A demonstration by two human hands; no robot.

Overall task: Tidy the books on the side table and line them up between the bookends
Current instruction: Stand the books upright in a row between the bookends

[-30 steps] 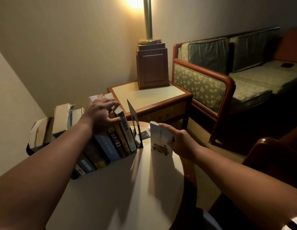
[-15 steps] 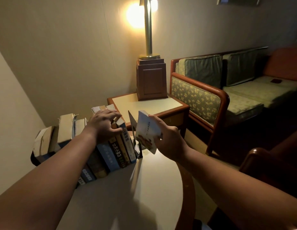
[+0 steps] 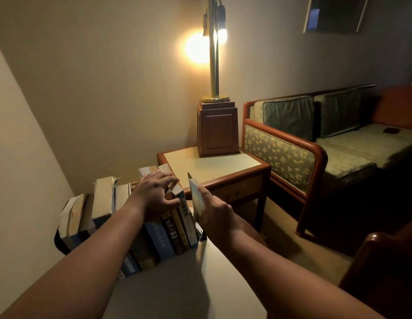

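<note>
While the left hand [image 3: 157, 196] is draped over the top of the row [image 3: 170, 229], fingers bent over the top edges and thumb against the spines, the right hand [image 3: 215, 217] is pinching a thin book [image 3: 197, 199] and holding it upright right at the row's right end. So both hands are busy: one steadies the row, the other holds the book.

Progress-wise I'd call it most of the way there. Nearly everything on the table [image 3: 177, 284] is already standing in one line, spines facing out. That thin book looks like the last loose one. It's in the air just beside the right bookend [image 3: 201, 236], of which I can only really make out the dark base. Honestly can't tell whether the book is on the inner or outer side of the upright plate, because the light is dim and the two overlap.

What's left, as I read it:
- get the book into the line next to the last blue spine
- straighten things, since the whole row leans left
- sort the left batch [image 3: 101, 203], which sits ragged, with uneven heights and pale page edges showing
- snug the bookends in

A dark shape at the far left end might be the other bookend, but I can't tell.
</note>
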